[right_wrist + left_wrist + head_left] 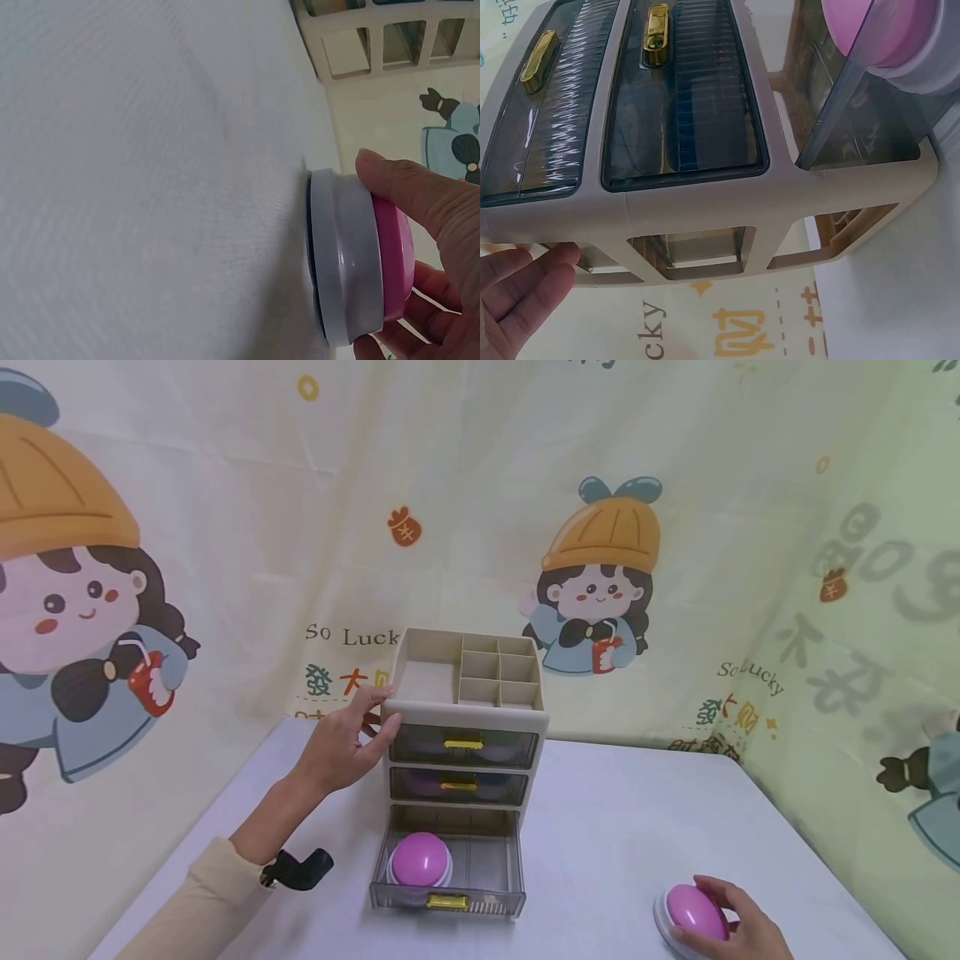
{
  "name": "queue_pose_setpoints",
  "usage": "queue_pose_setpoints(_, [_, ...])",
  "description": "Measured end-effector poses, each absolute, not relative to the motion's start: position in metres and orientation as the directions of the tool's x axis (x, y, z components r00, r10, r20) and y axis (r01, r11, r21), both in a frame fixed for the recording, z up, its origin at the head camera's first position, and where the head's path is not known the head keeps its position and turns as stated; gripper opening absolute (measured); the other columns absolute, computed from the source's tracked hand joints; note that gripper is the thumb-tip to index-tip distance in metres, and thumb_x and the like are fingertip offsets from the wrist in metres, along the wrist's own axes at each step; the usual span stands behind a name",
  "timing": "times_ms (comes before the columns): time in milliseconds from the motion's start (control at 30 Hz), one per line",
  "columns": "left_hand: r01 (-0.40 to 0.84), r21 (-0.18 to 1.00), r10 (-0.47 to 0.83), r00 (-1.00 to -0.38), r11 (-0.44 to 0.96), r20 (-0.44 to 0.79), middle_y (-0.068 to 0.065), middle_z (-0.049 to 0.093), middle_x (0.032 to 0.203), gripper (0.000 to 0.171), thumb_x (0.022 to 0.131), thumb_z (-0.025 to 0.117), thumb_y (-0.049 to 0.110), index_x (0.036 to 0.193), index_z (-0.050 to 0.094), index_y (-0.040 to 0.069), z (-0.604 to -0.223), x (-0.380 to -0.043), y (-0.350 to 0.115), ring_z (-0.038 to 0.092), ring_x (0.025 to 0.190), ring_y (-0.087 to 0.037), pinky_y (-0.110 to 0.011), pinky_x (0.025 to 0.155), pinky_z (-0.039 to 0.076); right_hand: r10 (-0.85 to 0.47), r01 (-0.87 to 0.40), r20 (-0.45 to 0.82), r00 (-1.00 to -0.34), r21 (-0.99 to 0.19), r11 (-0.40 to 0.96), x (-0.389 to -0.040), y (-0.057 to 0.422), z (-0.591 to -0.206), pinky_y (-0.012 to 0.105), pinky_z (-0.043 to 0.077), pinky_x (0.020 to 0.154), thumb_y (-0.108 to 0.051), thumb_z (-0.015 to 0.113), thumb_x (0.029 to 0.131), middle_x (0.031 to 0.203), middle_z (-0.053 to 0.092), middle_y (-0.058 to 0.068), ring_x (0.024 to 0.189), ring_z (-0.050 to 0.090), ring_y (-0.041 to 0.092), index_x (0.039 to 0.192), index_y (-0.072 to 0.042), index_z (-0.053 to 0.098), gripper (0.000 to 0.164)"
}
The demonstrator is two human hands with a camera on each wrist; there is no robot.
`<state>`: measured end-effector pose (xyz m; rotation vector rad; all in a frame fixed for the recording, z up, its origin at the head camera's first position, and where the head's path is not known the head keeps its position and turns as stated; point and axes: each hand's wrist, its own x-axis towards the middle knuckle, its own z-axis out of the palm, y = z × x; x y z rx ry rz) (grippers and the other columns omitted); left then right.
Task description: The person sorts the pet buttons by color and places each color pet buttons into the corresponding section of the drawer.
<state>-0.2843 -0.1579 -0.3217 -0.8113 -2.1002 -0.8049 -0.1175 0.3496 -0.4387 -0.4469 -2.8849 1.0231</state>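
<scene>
My left hand (348,739) rests against the upper left side of a beige drawer organizer (465,720); its fingers look fairly straight in the left wrist view, touching the side frame. The bottom drawer (487,852) is pulled out and holds a pink push button (420,858) with a white base, at its left. On the table at the right, my right hand (738,920) grips a second pink push button (693,912), thumb on one side and fingers on the other. The right wrist view shows its white base (349,255) close to the tabletop; contact is hard to judge.
Two upper drawers, the top one (423,745) and the middle one (408,783), are closed and have gold handles. Divided compartments (480,667) top the organizer. A white cloth covers the table (607,827). Behind hangs a printed curtain (472,460). A black strap (300,868) circles the left wrist.
</scene>
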Motion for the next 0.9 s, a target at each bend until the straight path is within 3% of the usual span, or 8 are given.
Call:
queue_pose_setpoints(267, [0.743, 0.288, 0.290, -0.542, 0.605, 0.789, -0.012, 0.069, 0.112, 0.038, 0.090, 0.062, 0.022, 0.124, 0.051, 0.008, -0.321, -0.283, -0.158, 0.068, 0.075, -0.017, -0.025, 0.056, 0.054, 0.309, 0.309, -0.121, -0.943, -0.663, 0.682, -0.120, 0.354, -0.440, 0.024, 0.049, 0.067, -0.050, 0.082, 0.067, 0.131, 0.053, 0.020, 0.095, 0.054, 0.021, 0.140, -0.007, 0.041, 0.094])
queue_pose_setpoints(533, [0.741, 0.296, 0.296, -0.552, 0.603, 0.779, -0.012, 0.069, 0.111, 0.039, 0.089, 0.063, 0.021, 0.124, 0.051, 0.008, -0.320, -0.283, -0.159, 0.069, 0.076, -0.018, -0.023, 0.055, 0.053, 0.292, 0.226, -0.051, -0.955, -0.762, 0.607, -0.117, 0.356, -0.435, 0.019, 0.050, 0.074, -0.040, 0.076, 0.079, 0.121, 0.063, 0.001, 0.090, 0.051, -0.014, 0.138, -0.008, 0.047, 0.074])
queue_pose_setpoints(767, [0.741, 0.301, 0.288, -0.552, 0.601, 0.782, -0.011, 0.069, 0.112, 0.038, 0.091, 0.061, 0.024, 0.124, 0.051, 0.010, -0.320, -0.281, -0.158, 0.068, 0.075, -0.016, -0.024, 0.057, 0.054, 0.301, 0.371, -0.246, -0.921, -0.788, 0.491, -0.125, 0.352, -0.425, 0.028, 0.053, 0.077, -0.052, 0.065, 0.085, 0.131, 0.056, 0.017, 0.102, 0.055, 0.017, 0.144, -0.003, 0.037, 0.081])
queue_pose_setpoints(900, [0.740, 0.297, 0.287, -0.549, 0.604, 0.785, -0.010, 0.069, 0.113, 0.037, 0.091, 0.061, 0.025, 0.124, 0.051, 0.010, -0.319, -0.281, -0.158, 0.067, 0.074, -0.015, -0.024, 0.058, 0.054, 0.291, 0.377, -0.264, -0.920, -0.798, 0.470, -0.125, 0.345, -0.421, 0.034, 0.054, 0.081, -0.053, 0.063, 0.086, 0.132, 0.054, 0.019, 0.104, 0.054, 0.022, 0.144, -0.003, 0.036, 0.081])
